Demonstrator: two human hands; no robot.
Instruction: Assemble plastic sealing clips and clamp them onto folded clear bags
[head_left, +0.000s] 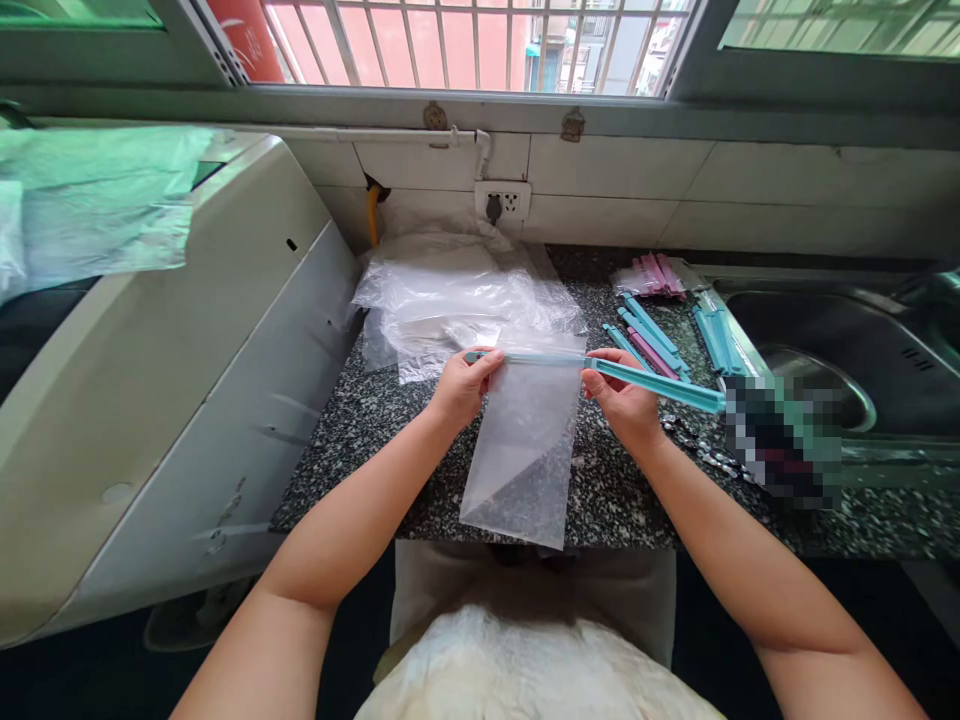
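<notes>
A blue bag sealing clip [660, 385] is spread open on its hinge, with its thin rod lying across the upper part of a clear plastic bag [529, 430]. My left hand [466, 385] pinches the rod's far end together with the bag's left edge. At the bag's right edge, my right hand [622, 400] is closed around the clip near its hinge, and the channel half sticks out to the right. The bag hangs down toward the counter's front edge and looks flat. Loose blue clips [652, 330] and a pink clip [654, 352] lie beyond my right hand.
A pile of clear plastic bags [457, 285] covers the back of the speckled counter [360, 430]. Bundled pink clips [656, 275] and blue clips [718, 340] lie beside the steel sink [817, 320]. A pale appliance [195, 330] stands at left; a blurred dark object [784, 440] sits at right.
</notes>
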